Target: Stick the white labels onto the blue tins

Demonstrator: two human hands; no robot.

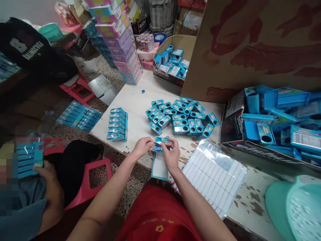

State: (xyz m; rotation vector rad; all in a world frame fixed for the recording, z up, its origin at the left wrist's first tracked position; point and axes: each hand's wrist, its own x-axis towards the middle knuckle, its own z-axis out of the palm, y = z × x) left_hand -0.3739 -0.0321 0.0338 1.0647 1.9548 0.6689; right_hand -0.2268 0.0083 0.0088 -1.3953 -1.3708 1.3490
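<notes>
My right hand [171, 153] holds a small blue tin [160, 140] with its fingers bent over the top. Just left of it, my left hand [144, 147] pinches at the tin's left end; what lies between those fingertips is too small to name. Below the hands, an open white-lined blue box [160, 164] lies at the table's front edge. Many small blue tins with round dark holes [179, 117] stand beyond my hands. A row of blue tins [117, 124] sits to the left. A sheet of white labels [213, 175] lies right of my right hand.
A carton of larger blue tins [271, 147] stands at right, another carton [167, 77] at the back. Stacked pink and purple boxes [122, 47] rise at back left. A green basin [296, 207] is at lower right. A person's hand [46, 170] holds blue packs at left.
</notes>
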